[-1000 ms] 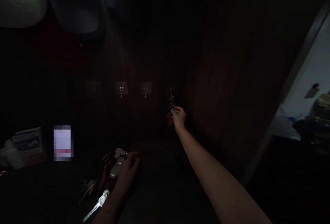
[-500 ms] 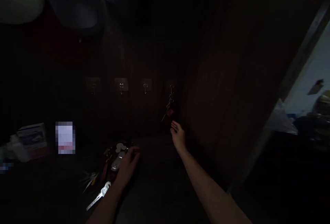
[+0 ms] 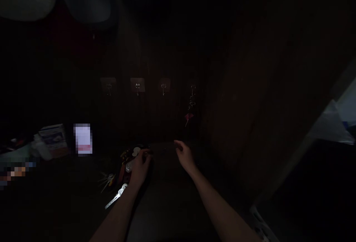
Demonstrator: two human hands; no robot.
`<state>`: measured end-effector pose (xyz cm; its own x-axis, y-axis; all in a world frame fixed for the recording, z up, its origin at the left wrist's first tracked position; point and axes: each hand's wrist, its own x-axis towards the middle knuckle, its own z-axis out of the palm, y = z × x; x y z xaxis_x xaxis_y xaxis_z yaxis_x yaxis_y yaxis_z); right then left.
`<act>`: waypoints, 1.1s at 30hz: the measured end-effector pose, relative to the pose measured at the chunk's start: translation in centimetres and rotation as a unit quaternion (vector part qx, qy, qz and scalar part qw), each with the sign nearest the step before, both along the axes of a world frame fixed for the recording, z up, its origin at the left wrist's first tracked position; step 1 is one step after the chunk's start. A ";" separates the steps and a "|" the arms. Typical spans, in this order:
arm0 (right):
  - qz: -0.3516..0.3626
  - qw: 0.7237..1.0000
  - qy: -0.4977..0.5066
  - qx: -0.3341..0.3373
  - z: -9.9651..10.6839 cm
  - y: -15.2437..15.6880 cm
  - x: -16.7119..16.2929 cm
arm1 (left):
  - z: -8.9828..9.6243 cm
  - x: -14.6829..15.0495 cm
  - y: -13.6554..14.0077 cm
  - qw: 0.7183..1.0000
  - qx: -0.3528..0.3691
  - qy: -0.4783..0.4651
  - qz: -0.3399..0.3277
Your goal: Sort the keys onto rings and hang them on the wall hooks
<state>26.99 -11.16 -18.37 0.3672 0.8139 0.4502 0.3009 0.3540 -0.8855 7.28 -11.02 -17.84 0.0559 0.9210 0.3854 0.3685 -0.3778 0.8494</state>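
My right hand (image 3: 185, 156) hangs above the dark shelf (image 3: 164, 205), fingers loosely bent and thumb apart, with nothing visible in it. Straight up at twelve o'clock from it, well apart from my fingertips, the keys with a red tag (image 3: 189, 116) hang from the right-hand hook (image 3: 193, 88). I judge this bunch is done: it hangs by itself. The left hook (image 3: 109, 86), second hook (image 3: 137, 85) and third hook (image 3: 163, 85) run off toward nine o'clock in the same row.

My left hand (image 3: 140, 169) is half curled, a gap showing between thumb and fingers, right beside the heap of keys (image 3: 121, 174); it is too dark to tell whether they touch. That heap, at nine o'clock from it, lies off the hooks, so I count it as what is left. One bright key (image 3: 116, 196) pokes out toward half past seven, beside my forearm.

For moving, I have room between my hands and up to the hooks. The wooden side wall (image 3: 236, 123) limits me at two o'clock; a white box (image 3: 55, 141) and bottle (image 3: 42, 148) stand beyond the heap, between nine and ten.
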 end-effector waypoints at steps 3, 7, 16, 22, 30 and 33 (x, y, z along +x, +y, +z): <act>0.018 0.997 -0.062 -0.031 -0.2 -0.1 -0.9 | 0.1 -0.2 0.0 1.000 -0.004 -0.021 0.008; 0.003 0.979 -0.192 -0.069 -0.3 -0.7 -2.1 | 0.0 -0.3 0.2 0.999 0.009 -0.031 0.016; 0.008 0.884 -0.444 -0.146 0.2 -1.6 -3.8 | -0.8 -0.6 1.1 0.997 0.040 -0.050 0.053; -0.026 0.870 -0.474 -0.136 0.0 -2.1 -3.7 | -1.0 -0.4 1.0 0.998 0.034 -0.054 0.018; -0.023 0.902 -0.423 -0.077 -0.5 -2.2 -3.3 | -1.1 -0.2 0.8 0.999 0.038 -0.030 -0.016; -0.010 0.941 -0.330 -0.079 -0.7 -2.0 -3.0 | -1.0 -0.1 0.8 0.999 0.039 -0.013 -0.028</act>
